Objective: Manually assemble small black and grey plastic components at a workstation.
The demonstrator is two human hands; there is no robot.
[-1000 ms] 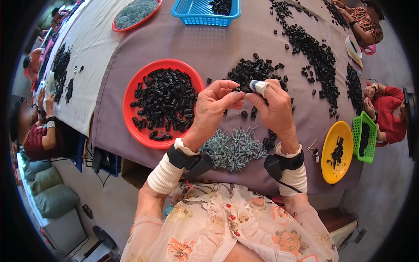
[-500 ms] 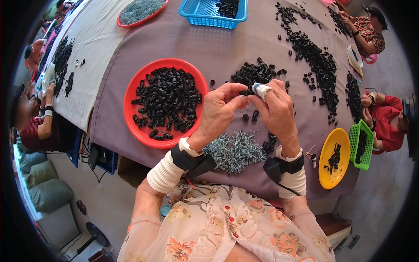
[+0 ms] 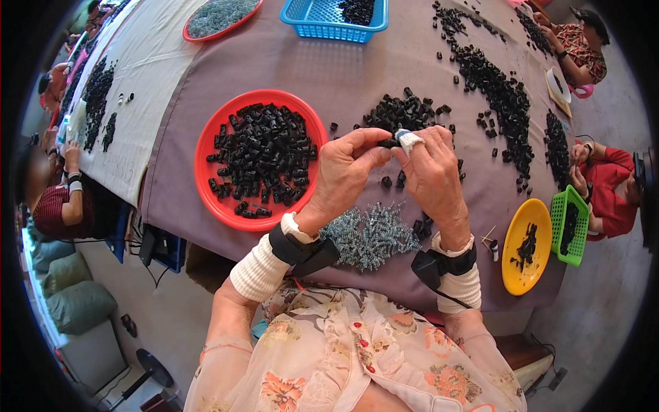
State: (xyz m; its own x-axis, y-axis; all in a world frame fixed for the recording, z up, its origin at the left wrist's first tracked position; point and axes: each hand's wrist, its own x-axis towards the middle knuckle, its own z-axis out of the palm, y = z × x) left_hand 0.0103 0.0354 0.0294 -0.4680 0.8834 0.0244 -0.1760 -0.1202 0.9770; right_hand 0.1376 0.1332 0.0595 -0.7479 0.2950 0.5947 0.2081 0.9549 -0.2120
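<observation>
Left hand [image 3: 341, 172] and right hand [image 3: 434, 175]: raised together over the middle of the desk [image 3: 357, 65], fingertips meeting; both pinch a small black plastic part [image 3: 388, 143] between them, the right forefinger wrapped in white tape [image 3: 410, 141]. Small black part: held at the fingertips, above the desk, at 6 o'clock from a loose heap of black parts [image 3: 405, 113]. Both wrists carry black strapped devices over white cuffs [image 3: 259, 269]. Pile of small grey metal springs [image 3: 374, 233]: on the desk at 6 o'clock from the hands, just before the person's floral blouse [image 3: 343, 357]. Red round tray [image 3: 213, 199]: at 9 o'clock from the hands, filled with black parts. Long scatter of black parts [image 3: 498, 96]: at 1 to 2 o'clock. Blue basket [image 3: 322, 24]: at 12 o'clock, far edge, holding black parts. Second red tray [image 3: 221, 15]: at 11 o'clock, holding grey pieces. Yellow plate [image 3: 525, 247] and green basket [image 3: 566, 226]: at 4 o'clock, side by side at the desk's edge, each with black parts. Other persons sit at the left and right rims.
</observation>
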